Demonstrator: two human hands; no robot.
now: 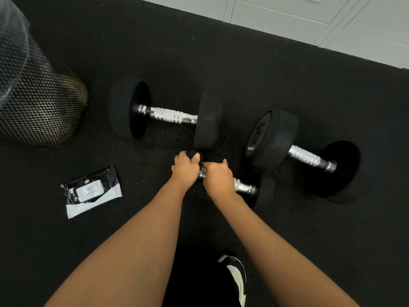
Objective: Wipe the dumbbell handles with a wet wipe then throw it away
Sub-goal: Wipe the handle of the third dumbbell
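Over at the far left stands a black mesh bin [37,94], well away from the small dumbbell [245,187] that both hands are working on. Closer to that dumbbell, still on its left, a black-and-white pack of wet wipes [91,191] lies flat on the dark rubber floor [221,63], label flap up.

Beyond the small dumbbell and a little to its left, a large dumbbell [164,114] lies on its side, chrome handle bare, its near head just beside the left hand's fingertips.

Now the left hand [184,168]: fingers curled down over the small dumbbell's left black head, thumb up against it, gripping that end. Only a sliver of the head peeks out between fingers and thumb.

Right next to it, nearly touching, the right hand [218,177] is wrapped around the chrome handle, fingers closed over the top, knuckles toward the camera. Whether a wipe sits under that palm, I cannot tell; nothing of it shows. A short stretch of bright chrome shows between the two hands, and more runs out from under the right hand to the dumbbell's right black head.

To the right of the small dumbbell and a little beyond it, a second large dumbbell [305,156] lies angled, one head close to the small one's right end.

Nearer the camera than the small dumbbell, a black-and-white shoe [235,275] pokes in between the forearms. White cabinet fronts [309,18] line the far edge.
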